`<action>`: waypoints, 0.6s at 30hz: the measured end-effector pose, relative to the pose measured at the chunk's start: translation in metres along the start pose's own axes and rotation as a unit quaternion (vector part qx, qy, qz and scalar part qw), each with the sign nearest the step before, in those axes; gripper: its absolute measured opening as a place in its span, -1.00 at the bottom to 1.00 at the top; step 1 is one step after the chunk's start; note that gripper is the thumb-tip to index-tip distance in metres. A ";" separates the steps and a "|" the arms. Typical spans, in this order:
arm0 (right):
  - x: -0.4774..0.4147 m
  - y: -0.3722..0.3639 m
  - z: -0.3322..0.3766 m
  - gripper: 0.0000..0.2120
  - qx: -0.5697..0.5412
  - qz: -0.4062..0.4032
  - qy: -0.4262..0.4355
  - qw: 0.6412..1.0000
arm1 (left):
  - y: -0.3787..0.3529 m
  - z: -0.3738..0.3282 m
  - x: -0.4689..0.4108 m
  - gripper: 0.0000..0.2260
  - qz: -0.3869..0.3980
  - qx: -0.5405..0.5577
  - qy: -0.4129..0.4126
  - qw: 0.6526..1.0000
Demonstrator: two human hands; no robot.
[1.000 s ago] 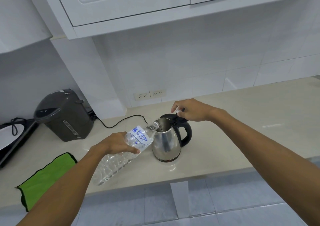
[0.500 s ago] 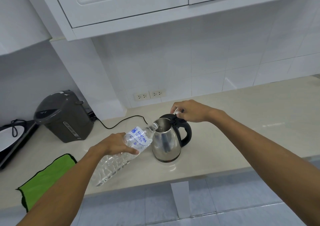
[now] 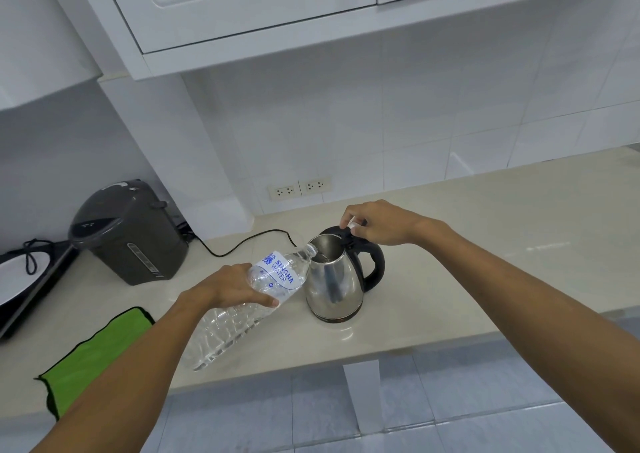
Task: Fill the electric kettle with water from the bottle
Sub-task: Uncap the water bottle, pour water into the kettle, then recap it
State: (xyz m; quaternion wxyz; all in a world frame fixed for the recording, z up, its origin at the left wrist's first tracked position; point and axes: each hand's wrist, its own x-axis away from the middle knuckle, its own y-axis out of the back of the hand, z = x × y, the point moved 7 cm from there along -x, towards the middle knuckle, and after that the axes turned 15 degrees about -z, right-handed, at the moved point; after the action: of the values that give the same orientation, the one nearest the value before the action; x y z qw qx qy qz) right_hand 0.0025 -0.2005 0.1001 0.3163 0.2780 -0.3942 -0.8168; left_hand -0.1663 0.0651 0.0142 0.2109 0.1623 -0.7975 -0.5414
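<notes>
Beige countertop (image 3: 485, 244), white-tiled wall | left hand (image 3: 225, 288) wraps tilted water bottle (image 3: 256, 300), mouth over electric kettle (image 3: 334, 279) | right hand (image 3: 377, 222) pinches white cap, holding lid | bare counter at 3 o'clock; front edge at 6 o'clock

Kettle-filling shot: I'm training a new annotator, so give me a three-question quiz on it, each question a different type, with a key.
1. True or false: the bottle is tilted with its neck at the open top of the kettle.
2. Multiple choice: what is the right hand doing? A. resting flat on the counter; B. at the kettle's lid above the handle; C. gripping the bottle.
3. Fill in: the folded cloth near the counter's front edge, by the left hand's forearm, is ____.

Key: 1 true; 2 B; 3 green.
</notes>
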 end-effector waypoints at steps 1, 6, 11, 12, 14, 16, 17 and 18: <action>0.000 0.000 0.000 -0.78 0.001 0.001 0.001 1.000 | 0.000 0.000 0.000 -0.27 0.000 -0.002 -0.001 1.000; 0.001 -0.001 0.001 -0.78 0.002 -0.002 0.000 1.000 | 0.001 0.000 -0.001 -0.27 -0.002 -0.009 -0.006 1.000; 0.000 -0.002 0.001 -0.77 0.004 -0.002 -0.001 1.000 | 0.001 0.001 -0.001 -0.28 0.000 -0.009 -0.003 1.000; 0.000 -0.002 0.002 -0.77 0.003 -0.002 -0.002 1.000 | 0.001 0.001 -0.002 -0.28 0.000 -0.010 -0.004 1.000; 0.000 -0.002 0.002 -0.77 0.002 -0.004 -0.002 1.000 | 0.001 0.001 -0.001 -0.28 0.000 -0.011 -0.004 1.000; 0.000 -0.003 0.003 -0.77 -0.001 -0.006 -0.001 1.000 | 0.001 0.000 -0.001 -0.27 0.001 -0.009 -0.005 1.000; 0.000 -0.003 0.003 -0.77 -0.002 -0.007 -0.001 1.000 | 0.000 0.000 -0.001 -0.28 0.002 -0.009 -0.005 1.000; 0.000 -0.004 0.003 -0.77 -0.001 -0.006 0.001 1.000 | 0.000 -0.001 -0.002 -0.28 0.002 -0.009 -0.006 1.000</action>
State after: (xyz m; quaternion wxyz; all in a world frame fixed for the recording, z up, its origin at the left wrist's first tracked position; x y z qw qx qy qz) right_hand -0.0005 -0.1969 0.0983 0.3118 0.2808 -0.3916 -0.8189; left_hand -0.1646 0.0654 0.0142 0.2087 0.1558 -0.7939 -0.5494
